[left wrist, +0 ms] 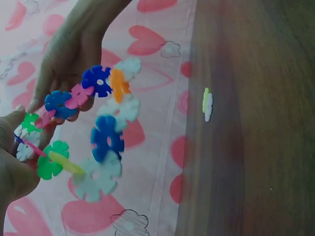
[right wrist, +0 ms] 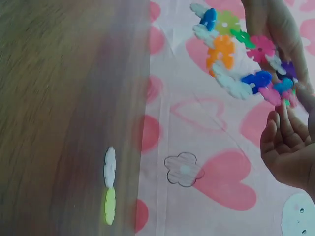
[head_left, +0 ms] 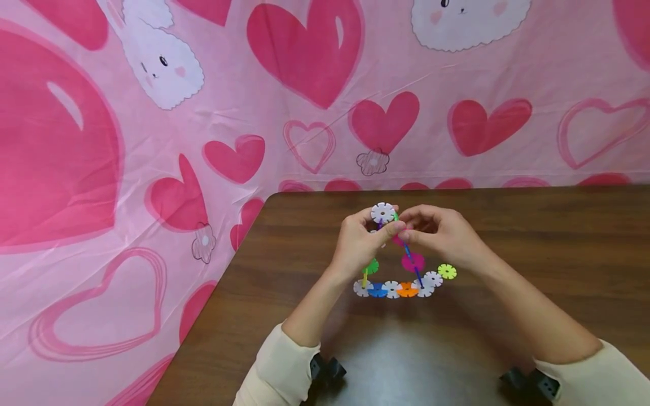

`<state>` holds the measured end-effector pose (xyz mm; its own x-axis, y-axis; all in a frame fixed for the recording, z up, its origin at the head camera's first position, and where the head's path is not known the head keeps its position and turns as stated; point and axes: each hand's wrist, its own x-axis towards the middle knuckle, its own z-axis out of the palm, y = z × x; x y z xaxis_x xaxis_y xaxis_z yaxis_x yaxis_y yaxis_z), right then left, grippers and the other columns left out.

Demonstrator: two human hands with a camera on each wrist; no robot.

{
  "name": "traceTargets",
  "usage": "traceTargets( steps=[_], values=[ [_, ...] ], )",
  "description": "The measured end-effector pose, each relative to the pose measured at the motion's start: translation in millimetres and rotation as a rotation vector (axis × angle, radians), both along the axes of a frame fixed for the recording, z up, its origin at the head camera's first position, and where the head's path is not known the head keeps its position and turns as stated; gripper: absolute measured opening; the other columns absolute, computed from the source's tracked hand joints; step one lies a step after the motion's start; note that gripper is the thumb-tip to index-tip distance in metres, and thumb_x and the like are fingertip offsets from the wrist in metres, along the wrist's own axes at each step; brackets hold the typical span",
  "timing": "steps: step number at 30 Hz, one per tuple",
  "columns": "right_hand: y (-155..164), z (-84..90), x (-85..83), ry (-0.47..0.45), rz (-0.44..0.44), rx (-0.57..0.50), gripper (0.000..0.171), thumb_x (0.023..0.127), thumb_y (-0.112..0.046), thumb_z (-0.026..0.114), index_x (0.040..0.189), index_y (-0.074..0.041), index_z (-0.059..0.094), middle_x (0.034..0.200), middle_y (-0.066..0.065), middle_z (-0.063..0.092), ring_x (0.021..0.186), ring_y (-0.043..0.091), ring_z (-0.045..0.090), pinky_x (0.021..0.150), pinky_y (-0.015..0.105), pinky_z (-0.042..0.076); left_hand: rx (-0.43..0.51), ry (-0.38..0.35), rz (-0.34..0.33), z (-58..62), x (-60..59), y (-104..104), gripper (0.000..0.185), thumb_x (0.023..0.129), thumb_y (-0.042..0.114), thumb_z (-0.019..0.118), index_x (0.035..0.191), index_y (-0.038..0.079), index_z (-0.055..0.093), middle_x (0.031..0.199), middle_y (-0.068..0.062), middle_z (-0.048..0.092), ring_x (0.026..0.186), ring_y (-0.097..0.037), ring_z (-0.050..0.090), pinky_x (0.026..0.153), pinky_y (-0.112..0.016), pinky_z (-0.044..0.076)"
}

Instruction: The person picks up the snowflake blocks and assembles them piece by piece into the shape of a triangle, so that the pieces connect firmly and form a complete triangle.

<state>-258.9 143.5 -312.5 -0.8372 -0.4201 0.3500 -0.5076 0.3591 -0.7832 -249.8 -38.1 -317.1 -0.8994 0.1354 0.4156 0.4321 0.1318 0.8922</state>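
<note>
Brown surface carries a triangle frame of snowflake discs, held up w/ its base row low. Left hand & right hand pinch its apex at 12 o'clock, fingers clamped on the white disc. Step: prob. seating the top joint. Next: press slots square w/o flexing the frame. 2 loose discs lie at 3 o'clock.

**Snowflake-disc ring held upright over the table**

The ring of interlocking discs is a loop of notched plastic flowers in white, blue, orange, magenta, green and yellow. It stands upright, its bottom row of white, blue and orange discs at 6 o'clock, a white disc at 12. Two loose discs, white and yellow-green joined, lie on the wood at 4 o'clock, just beside it.
</note>
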Motion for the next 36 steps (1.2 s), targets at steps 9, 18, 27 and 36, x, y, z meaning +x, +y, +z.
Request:
traceTargets(
  steps=[9, 18, 27, 36],
  values=[
    [-10, 1.6, 3.1, 0.018, 0.029, -0.038, 0.027, 0.084, -0.014, 0.072, 0.106, 0.001, 0.068, 0.079, 0.005, 0.067, 0.068, 0.02, 0.06, 0.056, 0.026, 0.048, 0.102, 0.117, -0.046, -1.6, -3.4, -1, 0.067, 0.083, 0.052, 0.048, 0.117, -0.006, 0.056, 0.106, -0.024, 0.066, 0.098, -0.03, 0.065, 0.078, -0.032, 0.054],
    [-15, 5.0, 7.2, 0.043, -0.008, -0.038, 0.028, 0.083, -0.014, 0.074, 0.105, 0.002, 0.068, 0.08, 0.006, 0.066, 0.069, 0.019, 0.059, 0.059, 0.025, 0.049, 0.071, 0.133, -0.056, 0.5, -3.6, 1, 0.049, 0.099, 0.035, 0.038, 0.116, -0.006, 0.058, 0.11, -0.021, 0.065, 0.104, -0.029, 0.063, 0.085, -0.029, 0.051],
    [-11, -3.8, 4.2, 0.121, 0.051, -0.052, 0.029, 0.085, -0.006, 0.069, 0.111, 0.007, 0.064, 0.091, 0.01, 0.065, 0.076, 0.014, 0.059, 0.065, 0.022, 0.051, 0.133, 0.025, -0.122, 5.9, -3.0, 0, 0.04, 0.103, 0.023, 0.04, 0.112, -0.009, 0.063, 0.112, -0.019, 0.065, 0.106, -0.02, 0.063, 0.089, -0.029, 0.049],
    [-10, -3.5, 6.3, 0.246, 0.085, -0.108, 0.021, 0.084, -0.005, 0.069, 0.102, 0.006, 0.067, 0.09, 0.011, 0.065, 0.074, 0.008, 0.055, 0.064, 0.017, 0.049, 0.087, 0.003, -0.176, 12.6, -2.5, -3, 0.038, 0.103, 0.019, 0.04, 0.109, -0.01, 0.064, 0.107, -0.02, 0.066, 0.097, -0.022, 0.066, 0.081, -0.031, 0.053]
  ],
)
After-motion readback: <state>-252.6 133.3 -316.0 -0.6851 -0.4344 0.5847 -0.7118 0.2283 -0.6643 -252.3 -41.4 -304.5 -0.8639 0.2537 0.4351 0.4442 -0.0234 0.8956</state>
